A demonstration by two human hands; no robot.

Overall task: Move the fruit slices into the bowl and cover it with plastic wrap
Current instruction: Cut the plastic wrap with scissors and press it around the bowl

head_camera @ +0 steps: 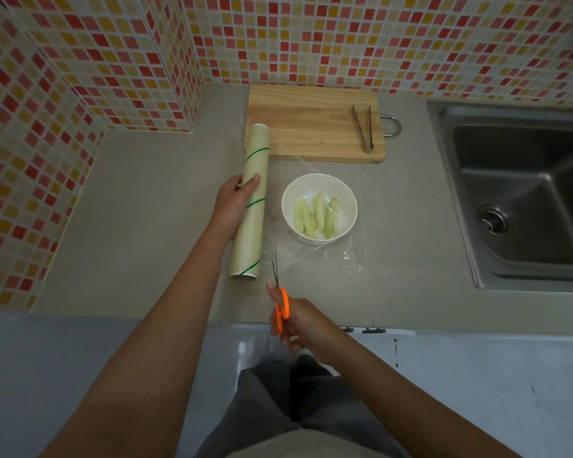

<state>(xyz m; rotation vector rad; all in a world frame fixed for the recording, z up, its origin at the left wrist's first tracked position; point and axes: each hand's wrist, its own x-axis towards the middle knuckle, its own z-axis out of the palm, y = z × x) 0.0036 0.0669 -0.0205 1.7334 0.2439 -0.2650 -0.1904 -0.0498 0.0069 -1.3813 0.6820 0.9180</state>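
A white bowl stands on the grey counter and holds several pale green fruit slices. A clear sheet of plastic wrap stretches from the roll over the bowl and crumples on the counter at its near right. My left hand grips the plastic wrap roll, which lies to the left of the bowl. My right hand holds orange-handled scissors; their blades point away from me toward the sheet's near edge between roll and bowl.
A wooden cutting board lies behind the bowl with metal tongs on its right part. A steel sink takes up the right side. Tiled walls close the back and left.
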